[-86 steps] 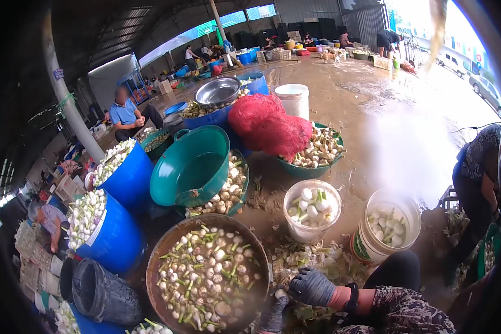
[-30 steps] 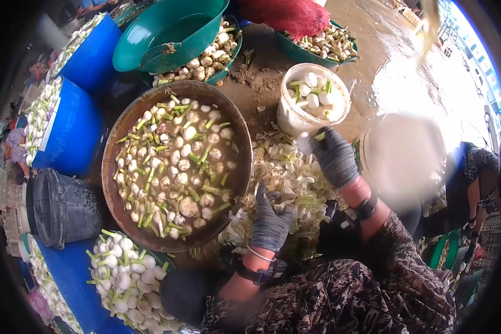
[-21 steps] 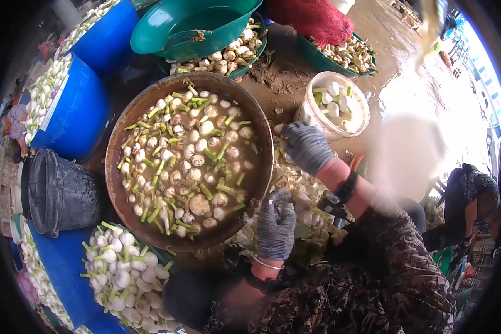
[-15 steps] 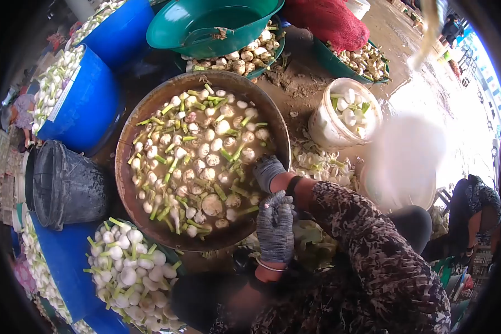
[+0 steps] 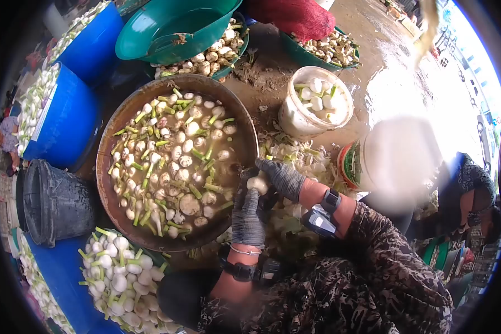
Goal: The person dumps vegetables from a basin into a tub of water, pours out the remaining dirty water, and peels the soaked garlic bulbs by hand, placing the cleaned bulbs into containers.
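Both hands wear grey knit gloves and meet at the right rim of a wide brown basin (image 5: 107,183) of muddy water with floating bulbs and green stem pieces. A pale round bulb (image 5: 257,185) sits between them. My left hand (image 5: 247,220) closes on it from below, thumb against its lower side. My right hand (image 5: 284,177) wraps round it from the upper right, its fingertips at the rim. The palm sides of both hands are hidden.
Peeled bulbs with green stems (image 5: 119,278) are heaped at lower left. A white bucket (image 5: 295,122) holds more bulbs. Around stand a black bucket (image 5: 64,200), blue tubs (image 5: 67,119) and a green basin (image 5: 178,28). Peelings (image 5: 303,161) lie right of the brown basin.
The view has shifted right. My right hand has come out of the basin's edge to meet my left hand, and a pale bulb now shows between them.
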Motion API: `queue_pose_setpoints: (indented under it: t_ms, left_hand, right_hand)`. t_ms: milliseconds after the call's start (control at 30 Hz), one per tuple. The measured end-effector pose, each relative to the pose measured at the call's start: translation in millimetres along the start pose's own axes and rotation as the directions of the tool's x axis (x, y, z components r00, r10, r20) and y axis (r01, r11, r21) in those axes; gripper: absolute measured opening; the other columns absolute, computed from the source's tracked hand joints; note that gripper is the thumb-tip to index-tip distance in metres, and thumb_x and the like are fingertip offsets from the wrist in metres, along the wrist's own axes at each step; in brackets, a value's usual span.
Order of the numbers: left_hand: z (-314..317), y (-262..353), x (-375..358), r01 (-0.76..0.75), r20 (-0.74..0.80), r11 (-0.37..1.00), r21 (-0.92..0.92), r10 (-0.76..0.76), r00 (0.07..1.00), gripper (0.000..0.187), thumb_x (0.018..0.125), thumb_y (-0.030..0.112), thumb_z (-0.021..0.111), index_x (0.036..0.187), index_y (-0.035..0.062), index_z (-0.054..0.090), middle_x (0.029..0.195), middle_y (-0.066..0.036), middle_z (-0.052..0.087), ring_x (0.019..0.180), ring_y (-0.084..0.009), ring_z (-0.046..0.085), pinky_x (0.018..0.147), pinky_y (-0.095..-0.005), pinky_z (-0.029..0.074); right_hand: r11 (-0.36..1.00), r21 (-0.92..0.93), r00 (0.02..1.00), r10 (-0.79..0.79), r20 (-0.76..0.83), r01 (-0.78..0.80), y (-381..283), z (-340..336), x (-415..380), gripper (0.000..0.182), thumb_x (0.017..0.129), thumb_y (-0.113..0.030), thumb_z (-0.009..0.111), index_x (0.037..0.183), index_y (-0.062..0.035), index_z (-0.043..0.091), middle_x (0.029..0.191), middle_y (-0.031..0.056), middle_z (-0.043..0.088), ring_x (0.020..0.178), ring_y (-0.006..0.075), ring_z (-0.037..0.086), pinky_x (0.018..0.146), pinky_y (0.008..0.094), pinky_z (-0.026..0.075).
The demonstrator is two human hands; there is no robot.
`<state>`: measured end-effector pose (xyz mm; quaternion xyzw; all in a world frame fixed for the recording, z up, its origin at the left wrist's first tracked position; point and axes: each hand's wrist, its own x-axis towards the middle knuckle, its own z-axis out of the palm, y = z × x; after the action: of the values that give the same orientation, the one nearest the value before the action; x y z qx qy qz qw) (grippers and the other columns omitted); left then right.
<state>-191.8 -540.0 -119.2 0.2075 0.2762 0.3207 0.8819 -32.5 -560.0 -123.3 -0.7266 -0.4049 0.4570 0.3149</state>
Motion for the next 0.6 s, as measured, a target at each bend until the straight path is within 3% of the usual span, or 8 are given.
queue_pose_setpoints:
  t_ms: [33, 100, 133, 233, 300, 367, 500, 600]
  left_hand:
    - [2.5, -5.0, -0.8, -0.001, 0.0, 0.999, 0.051, 0.001, 1.0, 0.043, 0.099, 0.014, 0.052, 0.139, 0.0063, 0.04, 0.127, -0.013, 0.053, 0.109, -0.0221, 0.059, 0.094, -0.0361, 0.052]
    - [9.0, -12.5, -5.2, 0.005, 0.009, 0.994, 0.109, -0.006, 1.0, 0.039, 0.098, 0.014, 0.053, 0.136, 0.005, 0.044, 0.124, -0.013, 0.055, 0.108, -0.0232, 0.059, 0.094, -0.038, 0.053]
    - [12.7, -15.0, -8.0, -0.022, 0.013, 0.989, 0.146, 0.02, 1.0, 0.036, 0.097, 0.013, 0.055, 0.131, 0.004, 0.047, 0.122, -0.013, 0.055, 0.108, -0.0236, 0.059, 0.093, -0.0388, 0.054]
    - [17.8, -22.7, -12.0, -0.069, -0.008, 0.98, 0.187, 0.072, 0.997, 0.03, 0.094, 0.011, 0.061, 0.121, 0.0034, 0.052, 0.117, -0.011, 0.056, 0.106, -0.0232, 0.059, 0.088, -0.0381, 0.057]
    - [16.6, -28.2, -12.7, -0.145, -0.043, 0.857, 0.495, 0.191, 0.981, 0.028, 0.094, 0.012, 0.062, 0.119, 0.0045, 0.052, 0.115, -0.009, 0.056, 0.103, -0.0216, 0.06, 0.088, -0.0368, 0.057]
    - [19.3, -33.5, -12.8, -0.141, -0.033, 0.841, 0.522, 0.185, 0.982, 0.027, 0.093, 0.011, 0.063, 0.117, 0.0052, 0.052, 0.114, -0.008, 0.056, 0.102, -0.019, 0.059, 0.087, -0.0352, 0.057]
    - [33.6, -36.4, -23.7, -0.134, -0.03, 0.808, 0.574, 0.185, 0.982, 0.028, 0.091, 0.01, 0.066, 0.116, 0.0052, 0.054, 0.11, -0.006, 0.058, 0.098, -0.0136, 0.057, 0.085, -0.0305, 0.055]
    - [35.2, -38.2, -27.9, -0.196, 0.038, 0.637, 0.746, 0.253, 0.967, 0.026, 0.087, 0.011, 0.072, 0.107, 0.0045, 0.057, 0.101, -0.003, 0.059, 0.09, -0.0103, 0.056, 0.085, -0.0283, 0.049]
  right_hand:
    - [1.0, 0.008, 1.0, 0.004, -0.015, -0.004, 14.8, 0.1, 0.3, 0.03, 0.102, -0.024, 0.042, 0.12, -0.0066, 0.059, 0.096, 0.0149, 0.066, 0.084, 0.0252, 0.062, 0.079, 0.0371, 0.051]
    - [0.981, -0.001, 0.981, -0.192, -0.016, 0.192, 24.8, -2.3, -6.4, 0.03, 0.101, -0.021, 0.042, 0.121, -0.0062, 0.058, 0.101, 0.0218, 0.065, 0.092, 0.0326, 0.064, 0.082, 0.041, 0.05]
    - [0.858, -0.421, 0.896, -0.402, -0.189, 0.296, 27.5, -5.5, -22.1, 0.026, 0.098, -0.024, 0.049, 0.112, -0.0055, 0.063, 0.098, 0.0228, 0.066, 0.093, 0.037, 0.064, 0.08, 0.0431, 0.05]
    - [0.954, -0.287, 0.909, -0.192, -0.369, 0.085, -1.9, -33.0, -71.7, 0.024, 0.093, -0.02, 0.06, 0.105, 0.0004, 0.063, 0.1, 0.0133, 0.069, 0.088, 0.0267, 0.066, 0.079, 0.0352, 0.052]
    - [0.968, -0.163, 0.865, -0.243, -0.438, 0.189, 8.6, -32.4, -89.2, 0.02, 0.087, -0.014, 0.068, 0.102, -0.0022, 0.064, 0.093, 0.0145, 0.069, 0.084, 0.0271, 0.068, 0.073, 0.0343, 0.054]
    - [0.895, -0.33, 0.799, -0.426, -0.424, 0.301, -9.2, -37.7, -112.1, 0.017, 0.085, -0.023, 0.066, 0.089, -0.006, 0.065, 0.078, 0.017, 0.066, 0.074, 0.0371, 0.064, 0.065, 0.044, 0.052]
    - [0.817, -0.513, 0.765, -0.501, -0.405, 0.263, -4.1, -35.0, -118.4, 0.014, 0.083, -0.02, 0.064, 0.083, -0.0069, 0.06, 0.071, 0.0158, 0.061, 0.067, 0.0377, 0.061, 0.059, 0.0477, 0.049]
    - [0.79, -0.553, 0.757, -0.525, -0.388, 0.265, 1.1, -33.0, -120.7, 0.015, 0.081, -0.021, 0.065, 0.082, -0.0071, 0.06, 0.07, 0.0164, 0.06, 0.065, 0.0378, 0.06, 0.059, 0.0482, 0.048]
